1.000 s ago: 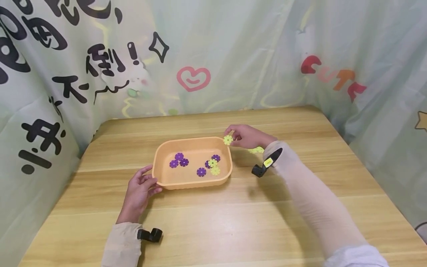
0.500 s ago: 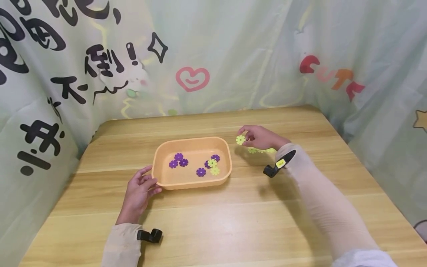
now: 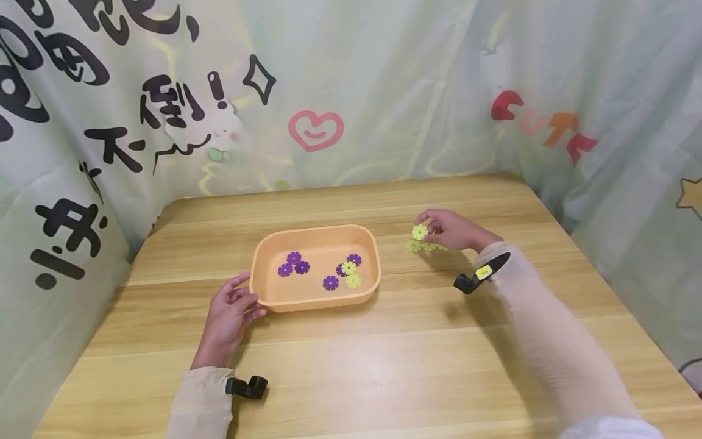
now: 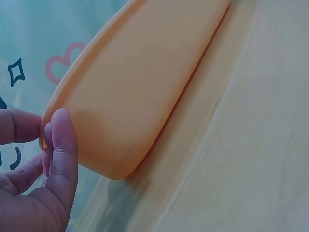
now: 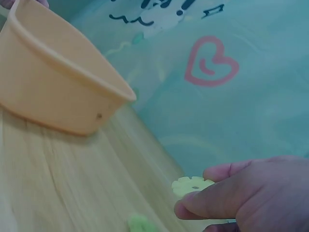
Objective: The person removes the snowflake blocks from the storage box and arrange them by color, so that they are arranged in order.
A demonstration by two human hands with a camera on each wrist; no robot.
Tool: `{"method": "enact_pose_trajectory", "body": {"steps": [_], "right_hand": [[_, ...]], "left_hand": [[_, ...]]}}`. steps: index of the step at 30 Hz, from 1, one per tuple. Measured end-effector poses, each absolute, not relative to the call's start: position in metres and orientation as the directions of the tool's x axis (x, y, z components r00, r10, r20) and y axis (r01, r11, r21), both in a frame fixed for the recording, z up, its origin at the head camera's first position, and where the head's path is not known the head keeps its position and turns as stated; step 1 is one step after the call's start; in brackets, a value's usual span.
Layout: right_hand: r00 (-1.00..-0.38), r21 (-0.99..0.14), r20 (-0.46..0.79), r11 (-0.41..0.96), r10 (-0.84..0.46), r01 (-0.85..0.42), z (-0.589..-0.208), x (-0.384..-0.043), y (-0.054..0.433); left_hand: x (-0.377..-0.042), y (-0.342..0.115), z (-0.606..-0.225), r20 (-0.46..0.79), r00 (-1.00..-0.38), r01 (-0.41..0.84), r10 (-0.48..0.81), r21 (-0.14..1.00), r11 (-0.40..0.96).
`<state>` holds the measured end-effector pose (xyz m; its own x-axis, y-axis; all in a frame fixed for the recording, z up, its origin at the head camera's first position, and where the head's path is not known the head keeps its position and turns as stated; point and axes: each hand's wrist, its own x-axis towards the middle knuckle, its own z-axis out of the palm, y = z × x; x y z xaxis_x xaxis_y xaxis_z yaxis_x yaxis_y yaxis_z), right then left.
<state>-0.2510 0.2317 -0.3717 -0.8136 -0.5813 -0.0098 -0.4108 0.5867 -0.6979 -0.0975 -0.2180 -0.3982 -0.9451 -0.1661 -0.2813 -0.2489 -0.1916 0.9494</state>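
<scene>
An orange plastic basin (image 3: 307, 236) stands on the wooden table, with several purple snowflake discs (image 3: 331, 283) and two yellow ones (image 3: 353, 281) lying inside it. At its left end my left hand (image 3: 233, 308) pinches the rim between thumb and fingers, as the left wrist view also shows. To the right of the basin, my right hand (image 3: 457, 230) pinches a yellow snowflake disc (image 3: 419, 232) between thumb and fingertip. Just below that disc, several yellow snowflake discs (image 3: 415, 246) lie on the table, partly hidden by the right hand.
The wooden table (image 3: 340, 366) reaches back to a pale green curtain (image 3: 395, 91) with printed letters and a pink heart. Each wrist carries a small black camera mount, such as the right one (image 3: 468, 283).
My right hand has moved right, away from the basin's right rim, with the yellow snowflake disc still pinched, to above the yellow discs on the table. The left hand and basin have stayed put.
</scene>
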Motion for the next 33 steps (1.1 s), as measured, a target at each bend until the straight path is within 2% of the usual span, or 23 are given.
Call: {"method": "enact_pose_trajectory", "body": {"steps": [4, 12, 19, 33], "right_hand": [[-0.834, -0.686, -0.053, 0.627, -0.549, -0.369, -0.377, -0.249, 0.243], [-0.859, -0.714, -0.053, 0.621, -0.51, -0.324, -0.384, -0.244, 0.26], [-0.875, -0.688, -0.015, 0.64, -0.484, -0.342, -0.392, -0.238, 0.278], [-0.913, -0.653, -0.033, 0.7, -0.407, -0.289, -0.401, -0.235, 0.299]], "left_hand": [[-0.098, -0.218, -0.399, -0.284, -0.945, -0.251, -0.164, 0.948, -0.195], [-0.099, -0.218, -0.398, -0.281, -0.946, -0.248, -0.162, 0.949, -0.197], [-0.097, -0.218, -0.398, -0.279, -0.948, -0.25, -0.152, 0.95, -0.187], [-0.098, -0.217, -0.403, -0.274, -0.945, -0.242, -0.179, 0.953, -0.182]]}}
